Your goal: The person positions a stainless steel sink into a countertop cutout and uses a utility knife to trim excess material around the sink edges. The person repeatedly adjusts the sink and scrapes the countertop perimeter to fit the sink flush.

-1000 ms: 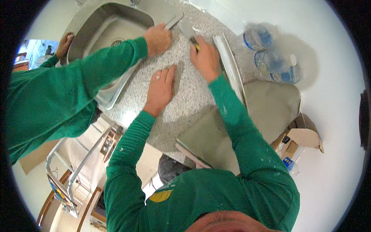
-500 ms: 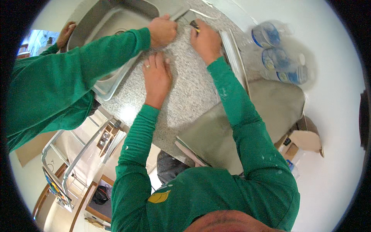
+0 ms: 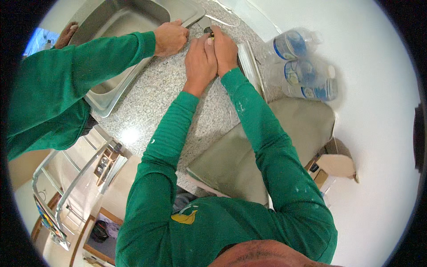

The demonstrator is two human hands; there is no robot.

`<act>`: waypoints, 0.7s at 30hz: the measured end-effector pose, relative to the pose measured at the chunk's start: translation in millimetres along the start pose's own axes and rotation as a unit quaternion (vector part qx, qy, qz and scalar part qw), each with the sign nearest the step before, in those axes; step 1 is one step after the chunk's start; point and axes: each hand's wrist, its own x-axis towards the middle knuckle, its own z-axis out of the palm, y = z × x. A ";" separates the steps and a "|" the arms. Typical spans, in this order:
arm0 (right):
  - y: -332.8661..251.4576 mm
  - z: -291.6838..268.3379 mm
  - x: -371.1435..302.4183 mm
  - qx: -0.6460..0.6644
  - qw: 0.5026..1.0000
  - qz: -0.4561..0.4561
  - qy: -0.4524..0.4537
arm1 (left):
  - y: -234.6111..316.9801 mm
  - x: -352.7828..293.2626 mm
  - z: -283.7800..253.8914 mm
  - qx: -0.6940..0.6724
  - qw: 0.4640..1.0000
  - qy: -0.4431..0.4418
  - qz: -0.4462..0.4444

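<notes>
My right hand is closed round the dark handle, with a bit of yellow, of a putty knife. Its flat grey blade points to the far side, at the corner of the steel sink. Pressed against my right hand, my left hand is closed at the near end of the handle; the fingers partly hide the grip. Just left of them, a co-worker's hand in a green sleeve grips the sink's rim. Beneath lies the speckled stone countertop.
Clear plastic bottles stand by the white wall on the right. A stack of pale strips lies beside my right wrist. A grey-green padded panel is under my right arm. A metal ladder stands at lower left.
My left hand has moved from lying spread on the countertop up against my right hand at the handle. The view has shifted, and the co-worker's hand still holds the sink's rim.
</notes>
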 end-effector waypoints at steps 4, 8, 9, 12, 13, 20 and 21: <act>5.4 -7.8 -4.1 0.052 0.999 -0.005 0.001 | -3.5 2.7 8.5 -0.009 0.999 -0.001 0.042; 12.8 2.5 -3.5 0.090 0.995 -0.030 0.033 | 1.3 5.1 10.4 -0.058 0.998 0.002 -0.009; 10.4 2.7 1.5 0.078 0.996 -0.031 0.027 | 1.8 8.7 11.2 -0.063 0.998 0.009 -0.012; 0.5 8.4 16.6 0.058 0.997 -0.040 0.012 | -5.0 19.2 12.1 -0.054 0.998 0.025 -0.014; 2.6 6.7 23.9 0.051 0.998 -0.047 0.009 | -5.2 23.7 16.3 -0.048 0.998 0.029 -0.013; 13.2 -2.4 21.8 0.085 0.992 -0.088 0.000 | -5.6 14.3 21.2 -0.007 0.999 0.044 0.027; 16.1 0.0 17.2 0.082 0.993 -0.082 -0.002 | -5.2 9.1 21.0 -0.010 0.999 0.040 0.032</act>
